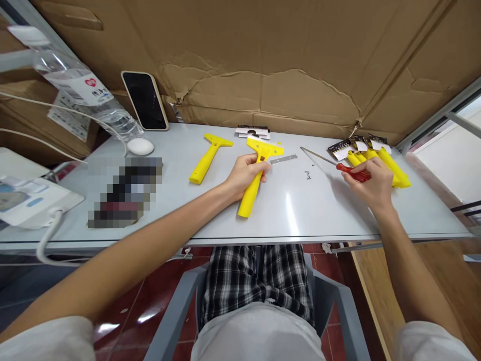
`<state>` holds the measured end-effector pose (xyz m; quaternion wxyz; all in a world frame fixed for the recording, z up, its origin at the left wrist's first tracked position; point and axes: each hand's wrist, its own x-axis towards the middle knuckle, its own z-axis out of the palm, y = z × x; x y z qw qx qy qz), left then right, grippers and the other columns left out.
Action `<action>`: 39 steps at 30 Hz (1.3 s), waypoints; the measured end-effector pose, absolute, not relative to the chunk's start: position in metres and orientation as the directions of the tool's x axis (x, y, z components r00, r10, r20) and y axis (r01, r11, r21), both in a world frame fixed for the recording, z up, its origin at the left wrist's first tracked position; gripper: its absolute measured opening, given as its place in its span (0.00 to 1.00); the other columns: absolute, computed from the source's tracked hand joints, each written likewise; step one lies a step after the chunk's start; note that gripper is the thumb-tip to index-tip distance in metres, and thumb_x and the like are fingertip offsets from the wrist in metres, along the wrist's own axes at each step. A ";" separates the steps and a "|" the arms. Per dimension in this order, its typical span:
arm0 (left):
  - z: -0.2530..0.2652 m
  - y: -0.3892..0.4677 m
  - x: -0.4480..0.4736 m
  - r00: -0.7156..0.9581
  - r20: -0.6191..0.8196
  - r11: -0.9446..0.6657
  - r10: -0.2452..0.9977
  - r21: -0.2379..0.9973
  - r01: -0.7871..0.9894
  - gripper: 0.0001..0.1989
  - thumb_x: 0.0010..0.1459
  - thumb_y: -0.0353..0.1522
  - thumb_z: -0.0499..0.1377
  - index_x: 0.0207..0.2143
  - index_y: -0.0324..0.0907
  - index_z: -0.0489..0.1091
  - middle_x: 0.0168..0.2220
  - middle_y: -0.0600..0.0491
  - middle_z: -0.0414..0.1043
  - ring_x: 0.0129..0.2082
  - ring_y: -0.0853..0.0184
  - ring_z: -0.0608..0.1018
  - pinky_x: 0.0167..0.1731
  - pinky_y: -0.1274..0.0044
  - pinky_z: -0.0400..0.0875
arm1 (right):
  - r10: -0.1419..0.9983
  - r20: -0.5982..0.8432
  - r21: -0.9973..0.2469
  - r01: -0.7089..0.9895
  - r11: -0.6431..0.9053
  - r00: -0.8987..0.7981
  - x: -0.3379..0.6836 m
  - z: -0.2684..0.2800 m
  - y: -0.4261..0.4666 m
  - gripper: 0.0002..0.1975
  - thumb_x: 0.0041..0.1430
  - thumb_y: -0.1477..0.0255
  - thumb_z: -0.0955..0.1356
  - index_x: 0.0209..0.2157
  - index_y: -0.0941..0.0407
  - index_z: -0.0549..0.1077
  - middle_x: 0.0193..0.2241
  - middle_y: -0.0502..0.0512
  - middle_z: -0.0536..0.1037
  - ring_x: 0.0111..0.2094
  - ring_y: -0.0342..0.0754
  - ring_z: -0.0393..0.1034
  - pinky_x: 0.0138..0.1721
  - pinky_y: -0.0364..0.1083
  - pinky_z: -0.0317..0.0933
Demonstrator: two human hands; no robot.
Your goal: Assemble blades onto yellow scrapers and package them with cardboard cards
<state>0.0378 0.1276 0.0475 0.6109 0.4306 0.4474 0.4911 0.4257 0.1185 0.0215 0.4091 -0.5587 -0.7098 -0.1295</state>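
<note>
My left hand (pixel 244 176) is closed around the neck of a yellow scraper (pixel 251 195), its wide head pointing away from me. Close to those fingers a flat metal blade (pixel 284 159) lies on the table. In my right hand (pixel 372 183) is a screwdriver (pixel 343 169) with a red handle, its shaft pointing left and away over the table. Several small screws (pixel 308 175) lie between the two hands. A second yellow scraper (pixel 208 159) rests to the left of my left hand. Beyond my right hand are several packaged yellow scrapers (pixel 394 168) with card tags.
Black-and-white cards (pixel 252 131) lie at the back by the cardboard (pixel 263 60). On the left are a water bottle (pixel 82 85), a phone (pixel 146 100) leaning upright, a white oval object (pixel 140 146), a blurred-out item (pixel 128 193) and a white device (pixel 33 200) with a cable.
</note>
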 end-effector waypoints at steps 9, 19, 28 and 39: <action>0.044 0.128 0.036 0.099 -0.079 0.087 0.992 0.993 -0.086 0.30 0.39 0.34 0.83 0.47 0.39 0.81 0.31 0.55 0.79 0.28 0.69 0.77 0.26 0.78 0.70 | 0.842 0.499 -0.254 0.895 0.366 -0.203 0.424 0.002 0.123 0.15 0.69 0.58 0.71 0.42 0.55 0.83 0.44 0.60 0.81 0.41 0.47 0.74 0.47 0.50 0.71; 0.034 0.130 0.030 0.036 -0.007 -0.003 0.999 0.965 0.264 0.48 0.52 0.36 0.81 0.71 0.45 0.65 0.37 0.58 0.82 0.31 0.64 0.85 0.41 0.72 0.79 | 0.867 0.450 -0.420 0.806 0.417 -0.214 0.342 0.027 0.118 0.18 0.73 0.60 0.68 0.48 0.56 0.86 0.47 0.62 0.84 0.45 0.49 0.79 0.53 0.52 0.74; 0.037 0.133 0.029 0.230 0.128 -0.246 0.965 0.754 0.609 0.14 0.63 0.39 0.73 0.29 0.45 0.74 0.34 0.49 0.84 0.38 0.57 0.83 0.41 0.68 0.72 | 0.932 0.225 -0.565 0.742 0.362 -0.283 0.257 0.029 0.133 0.19 0.71 0.65 0.70 0.56 0.57 0.86 0.44 0.57 0.86 0.36 0.44 0.74 0.47 0.48 0.68; 0.030 0.124 0.035 0.267 0.118 -0.292 0.956 0.438 0.850 0.19 0.71 0.49 0.63 0.33 0.46 0.77 0.36 0.45 0.84 0.39 0.51 0.84 0.36 0.67 0.67 | 0.914 0.282 -0.491 0.774 0.399 -0.293 0.263 0.014 0.140 0.16 0.71 0.72 0.68 0.51 0.59 0.87 0.49 0.62 0.83 0.39 0.45 0.73 0.50 0.48 0.69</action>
